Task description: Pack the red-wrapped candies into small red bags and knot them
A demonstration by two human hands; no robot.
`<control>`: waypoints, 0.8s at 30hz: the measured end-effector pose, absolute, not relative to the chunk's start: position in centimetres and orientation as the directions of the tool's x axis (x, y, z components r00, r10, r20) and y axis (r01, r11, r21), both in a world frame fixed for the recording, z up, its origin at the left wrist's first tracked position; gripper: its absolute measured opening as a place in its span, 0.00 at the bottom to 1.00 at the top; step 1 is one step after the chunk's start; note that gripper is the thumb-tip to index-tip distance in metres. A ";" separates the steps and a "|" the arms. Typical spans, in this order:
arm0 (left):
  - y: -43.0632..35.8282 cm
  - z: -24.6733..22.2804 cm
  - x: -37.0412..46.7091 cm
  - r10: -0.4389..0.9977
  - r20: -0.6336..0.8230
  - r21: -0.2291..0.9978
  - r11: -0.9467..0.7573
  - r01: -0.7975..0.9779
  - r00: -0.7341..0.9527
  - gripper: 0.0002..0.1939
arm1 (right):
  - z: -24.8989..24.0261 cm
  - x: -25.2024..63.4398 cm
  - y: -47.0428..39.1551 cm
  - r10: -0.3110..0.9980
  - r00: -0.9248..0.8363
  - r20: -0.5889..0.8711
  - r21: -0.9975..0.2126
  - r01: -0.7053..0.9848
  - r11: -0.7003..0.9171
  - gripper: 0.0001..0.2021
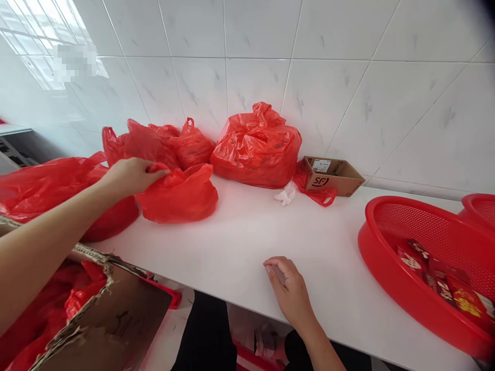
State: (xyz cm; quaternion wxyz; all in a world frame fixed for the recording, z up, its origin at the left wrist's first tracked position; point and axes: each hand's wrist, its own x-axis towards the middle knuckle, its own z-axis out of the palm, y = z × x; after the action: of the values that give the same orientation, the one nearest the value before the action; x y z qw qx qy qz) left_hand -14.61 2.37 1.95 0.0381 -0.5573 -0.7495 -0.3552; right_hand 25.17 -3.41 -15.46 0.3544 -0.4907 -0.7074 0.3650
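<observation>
With its fingers closed on the gathered top of a red plastic bag (178, 198), my left hand (133, 176) reaches across the left of the white table. The bag rests on the tabletop and bulges at the bottom; its contents are hidden. My right hand (289, 291) is over the table's front edge, thumb and index finger tips together in a loop, and nothing shows between them. More red bags stand beside and behind the held one: a large one (46, 180) at far left, a tied one (193, 144) and a big knotted one (257, 149) against the wall.
Below my left arm stands a torn cardboard box (127, 309) with red plastic bags inside. On the right, a red basket (402, 278) holds several small packets (436, 273). A small open carton (332, 178) and crumpled white tissue (286, 194) lie near the tiled wall.
</observation>
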 end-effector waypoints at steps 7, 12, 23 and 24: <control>2.6 6.1 -11.9 0.432 0.377 0.925 -0.214 0.313 -0.819 0.14 | -15.4 24.8 -3.6 0.957 -0.259 0.131 -0.866 0.440 0.238 0.16; 2.7 6.7 -5.4 0.672 0.309 0.897 -0.440 -0.027 -0.673 0.10 | -14.8 24.5 -3.1 0.970 -0.224 0.095 -0.930 0.328 0.167 0.16; 0.7 -5.9 12.8 0.996 -0.016 0.959 0.040 -0.281 0.086 0.16 | -8.2 28.1 -0.2 0.976 0.129 0.175 -0.889 -0.406 0.213 0.17; 0.3 -7.2 12.8 0.994 -0.104 0.933 0.112 -0.342 0.042 0.17 | -8.6 28.8 -0.1 0.979 0.150 0.138 -0.865 -0.464 0.193 0.15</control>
State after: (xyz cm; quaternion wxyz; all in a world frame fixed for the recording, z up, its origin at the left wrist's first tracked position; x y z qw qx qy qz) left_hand 12.79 0.31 -7.21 -0.6119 -0.3825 -0.4262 -0.5455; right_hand 28.79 -0.14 -8.56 0.6756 -0.3442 -0.3742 0.5339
